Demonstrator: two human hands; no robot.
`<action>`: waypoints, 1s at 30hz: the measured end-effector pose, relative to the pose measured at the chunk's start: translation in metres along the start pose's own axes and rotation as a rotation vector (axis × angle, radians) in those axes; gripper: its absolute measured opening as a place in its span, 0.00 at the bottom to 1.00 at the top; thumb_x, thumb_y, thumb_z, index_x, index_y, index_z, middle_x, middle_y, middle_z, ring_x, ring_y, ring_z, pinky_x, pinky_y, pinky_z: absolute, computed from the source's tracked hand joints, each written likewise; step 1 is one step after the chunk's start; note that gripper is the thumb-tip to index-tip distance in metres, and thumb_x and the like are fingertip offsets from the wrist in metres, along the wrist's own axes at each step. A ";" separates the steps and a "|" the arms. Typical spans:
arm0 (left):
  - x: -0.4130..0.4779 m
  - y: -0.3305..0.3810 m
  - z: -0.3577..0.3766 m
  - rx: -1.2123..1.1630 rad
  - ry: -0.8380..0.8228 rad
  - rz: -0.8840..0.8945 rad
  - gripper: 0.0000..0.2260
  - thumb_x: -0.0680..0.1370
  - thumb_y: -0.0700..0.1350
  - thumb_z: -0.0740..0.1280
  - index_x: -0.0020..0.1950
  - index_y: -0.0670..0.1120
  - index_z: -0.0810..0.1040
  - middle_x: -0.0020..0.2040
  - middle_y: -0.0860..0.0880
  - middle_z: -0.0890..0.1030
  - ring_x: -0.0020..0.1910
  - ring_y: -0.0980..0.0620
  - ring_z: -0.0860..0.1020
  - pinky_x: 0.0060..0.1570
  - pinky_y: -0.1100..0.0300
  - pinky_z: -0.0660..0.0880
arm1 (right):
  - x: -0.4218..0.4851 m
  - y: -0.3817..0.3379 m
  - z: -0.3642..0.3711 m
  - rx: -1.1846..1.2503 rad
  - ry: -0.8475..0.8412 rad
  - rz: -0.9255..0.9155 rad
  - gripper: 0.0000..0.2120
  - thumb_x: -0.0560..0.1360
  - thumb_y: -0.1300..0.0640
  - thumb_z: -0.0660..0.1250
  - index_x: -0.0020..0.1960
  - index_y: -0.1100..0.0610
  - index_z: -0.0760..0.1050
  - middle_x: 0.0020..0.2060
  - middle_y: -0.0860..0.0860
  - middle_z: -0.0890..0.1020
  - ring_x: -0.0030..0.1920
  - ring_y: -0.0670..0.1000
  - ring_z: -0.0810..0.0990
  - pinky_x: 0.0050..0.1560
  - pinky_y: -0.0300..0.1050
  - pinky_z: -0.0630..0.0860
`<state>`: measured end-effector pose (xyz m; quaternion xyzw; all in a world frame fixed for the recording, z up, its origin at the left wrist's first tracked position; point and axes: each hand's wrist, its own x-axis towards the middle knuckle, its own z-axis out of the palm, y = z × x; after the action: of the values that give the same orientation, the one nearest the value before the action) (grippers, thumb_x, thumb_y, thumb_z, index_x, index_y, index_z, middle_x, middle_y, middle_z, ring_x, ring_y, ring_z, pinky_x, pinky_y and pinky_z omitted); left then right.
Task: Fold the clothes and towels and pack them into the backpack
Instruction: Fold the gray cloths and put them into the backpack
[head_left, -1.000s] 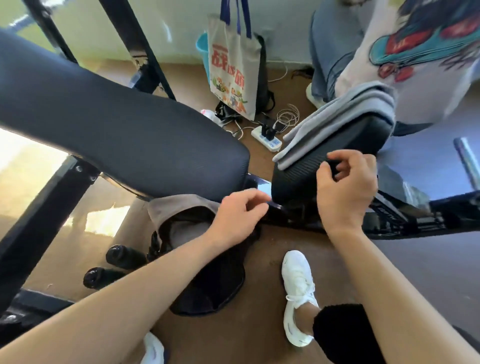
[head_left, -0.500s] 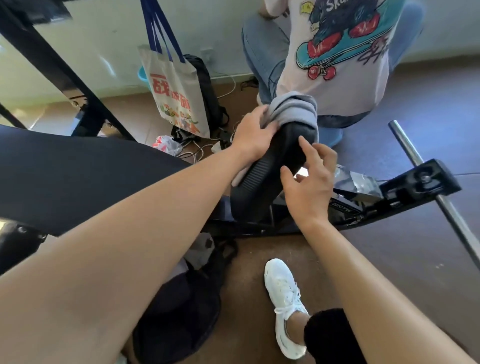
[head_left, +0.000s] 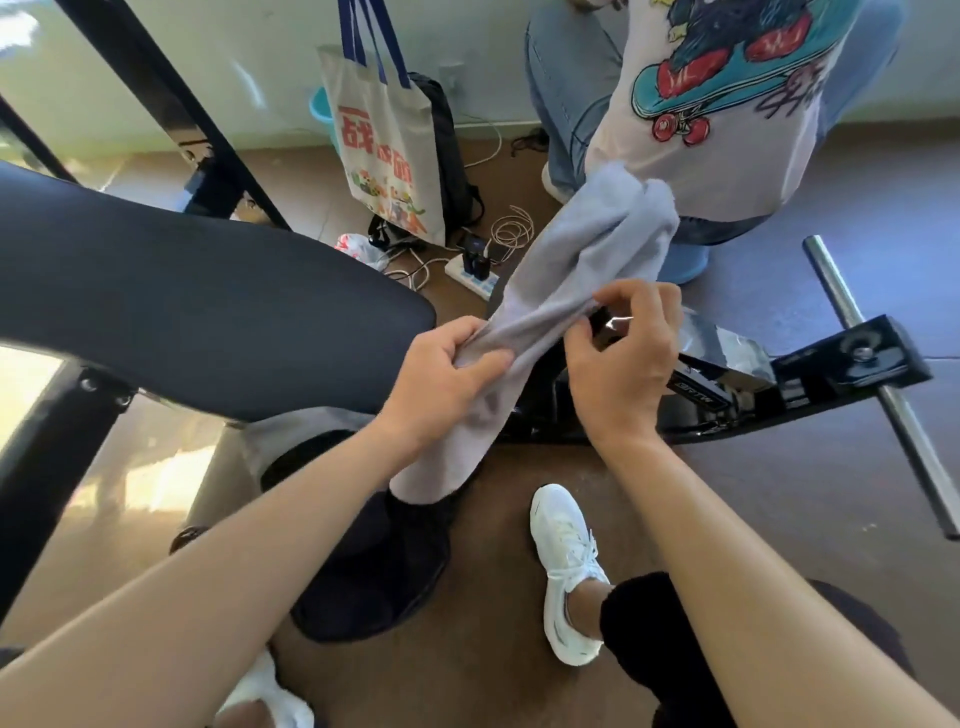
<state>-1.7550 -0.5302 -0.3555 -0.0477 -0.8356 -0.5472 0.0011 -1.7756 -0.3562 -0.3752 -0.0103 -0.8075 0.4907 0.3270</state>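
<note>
A folded grey towel (head_left: 587, 249) hangs lengthwise between my hands, its lower end over the open black backpack (head_left: 374, 561) on the floor. My left hand (head_left: 441, 379) grips the towel's middle with curled fingers. Just to the right, my right hand (head_left: 623, 353) pinches the towel's edge between thumb and fingers. A beige cloth (head_left: 291, 431) lies at the backpack's mouth, under the bench pad.
A black padded bench (head_left: 197, 312) fills the left. A black metal frame with a steel bar (head_left: 878, 384) runs at right. A crouching person (head_left: 717, 104) is at the top. A tote bag (head_left: 384, 150), a power strip (head_left: 478, 275) and cables lie behind. My white shoe (head_left: 566, 571) stands on the brown floor.
The grey towel has come off the small black pad and been pulled down toward the backpack. My left hand moved from the towel's top to its middle; my right hand now pinches it.
</note>
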 end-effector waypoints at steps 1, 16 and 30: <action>-0.018 0.003 -0.006 -0.022 0.010 0.012 0.03 0.79 0.40 0.71 0.47 0.40 0.81 0.36 0.49 0.78 0.37 0.56 0.73 0.39 0.60 0.71 | -0.007 -0.010 -0.002 0.015 -0.016 -0.035 0.11 0.70 0.65 0.71 0.52 0.61 0.76 0.50 0.50 0.72 0.49 0.55 0.77 0.52 0.48 0.79; -0.227 -0.011 -0.077 -0.003 -0.078 -0.132 0.03 0.76 0.42 0.76 0.45 0.50 0.87 0.40 0.52 0.86 0.41 0.58 0.82 0.46 0.65 0.76 | -0.151 -0.099 -0.045 0.284 -1.447 0.311 0.03 0.78 0.59 0.70 0.50 0.56 0.83 0.40 0.57 0.83 0.43 0.47 0.78 0.47 0.46 0.73; -0.345 -0.064 -0.107 0.071 0.396 -0.208 0.05 0.82 0.42 0.68 0.49 0.50 0.81 0.43 0.53 0.82 0.46 0.54 0.80 0.48 0.67 0.74 | -0.228 -0.087 -0.054 -0.355 -1.340 0.039 0.06 0.73 0.65 0.65 0.44 0.57 0.80 0.39 0.52 0.81 0.43 0.54 0.78 0.41 0.50 0.73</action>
<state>-1.4220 -0.6808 -0.3897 0.1474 -0.8382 -0.5133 0.1104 -1.5412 -0.4360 -0.4074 0.2273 -0.9030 0.2576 -0.2579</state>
